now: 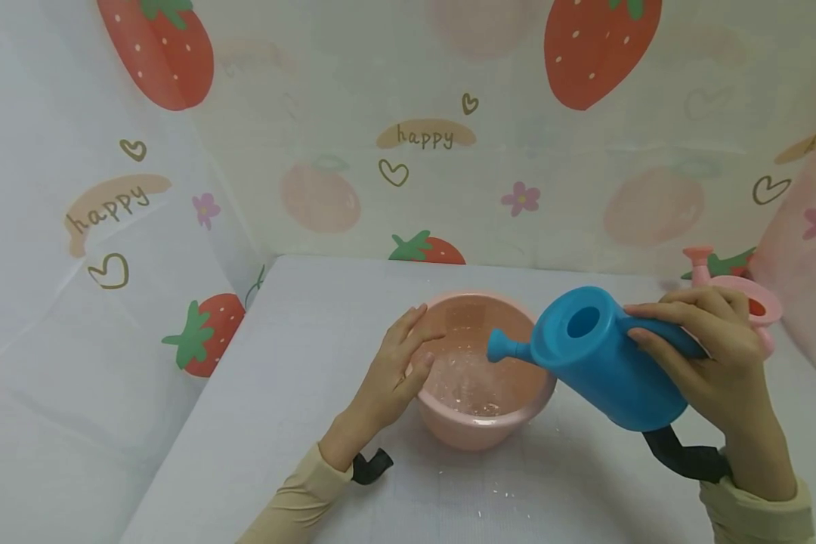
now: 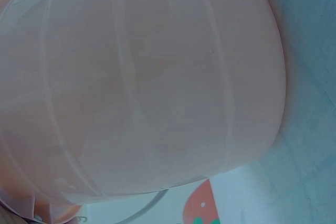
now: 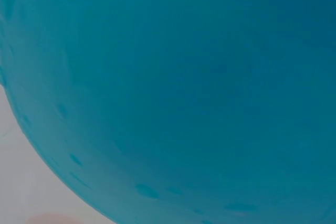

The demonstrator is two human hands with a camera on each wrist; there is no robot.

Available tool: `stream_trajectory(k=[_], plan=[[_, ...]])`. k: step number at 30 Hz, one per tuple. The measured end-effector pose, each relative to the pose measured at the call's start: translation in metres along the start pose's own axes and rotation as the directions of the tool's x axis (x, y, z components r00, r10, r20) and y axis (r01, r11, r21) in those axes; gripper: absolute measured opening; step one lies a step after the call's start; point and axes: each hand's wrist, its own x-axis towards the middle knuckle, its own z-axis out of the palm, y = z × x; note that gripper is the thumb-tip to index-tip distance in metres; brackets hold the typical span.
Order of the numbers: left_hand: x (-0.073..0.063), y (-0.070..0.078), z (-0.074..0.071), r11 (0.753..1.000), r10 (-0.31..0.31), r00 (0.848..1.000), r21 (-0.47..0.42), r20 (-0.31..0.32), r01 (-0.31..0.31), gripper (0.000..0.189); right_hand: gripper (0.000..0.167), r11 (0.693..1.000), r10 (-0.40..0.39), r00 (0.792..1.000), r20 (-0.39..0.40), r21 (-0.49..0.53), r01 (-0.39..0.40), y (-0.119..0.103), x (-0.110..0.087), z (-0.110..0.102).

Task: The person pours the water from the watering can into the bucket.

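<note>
A pink basin [image 1: 472, 434] stands on the white table with rippling, bubbly water [image 1: 472, 378] inside. My left hand [image 1: 387, 370] rests at its left rim, the fingers loosely extended over the edge. In the left wrist view the basin's ribbed outer wall [image 2: 157, 87] fills most of the picture. My right hand [image 1: 714, 347] grips the handle of a blue watering can [image 1: 612, 370]. The can is tilted to the left, and its spout [image 1: 506, 346] hangs over the basin. Close up in the right wrist view is the can's blue surface [image 3: 173, 103], with drops on it.
Behind my right hand, at the table's right, stands a pink watering can [image 1: 751, 295], partly hidden. Small water drops [image 1: 503, 515] dot the white tabletop [image 1: 299, 340] in front of the basin. A strawberry-printed curtain [image 1: 489, 113] hangs behind and along the sides.
</note>
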Motion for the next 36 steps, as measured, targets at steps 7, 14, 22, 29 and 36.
stream_trajectory(k=[7, 14, 22, 29, 36], plan=[[0.0, -0.001, 0.0, 1.0, -0.005, 1.0, 0.004, 0.007, 0.005, 0.034, 0.057, 1.0, -0.005, 1.0, -0.001, 0.005, 0.005, -0.001, 0.001, 0.0], [0.0, -0.001, 0.001, 1.0, -0.005, 1.0, -0.001, 0.009, 0.005, 0.033, 0.057, 1.0, -0.008, 1.0, -0.002, 0.013, 0.008, -0.001, 0.002, 0.001], [0.0, -0.001, 0.0, 1.0, -0.003, 1.0, 0.002, 0.006, 0.003, 0.033, 0.057, 1.0, -0.01, 1.0, -0.002, 0.011, 0.01, -0.002, 0.003, 0.001], [0.0, -0.001, 0.0, 1.0, -0.001, 1.0, 0.001, 0.003, 0.001, 0.034, 0.056, 1.0, -0.015, 1.0, 0.001, 0.015, 0.015, 0.001, 0.001, 0.0], [0.001, -0.001, 0.0, 1.0, 0.007, 1.0, 0.003, -0.002, -0.007, 0.037, 0.053, 0.999, -0.029, 1.0, 0.012, 0.023, 0.029, 0.013, -0.005, -0.003]])
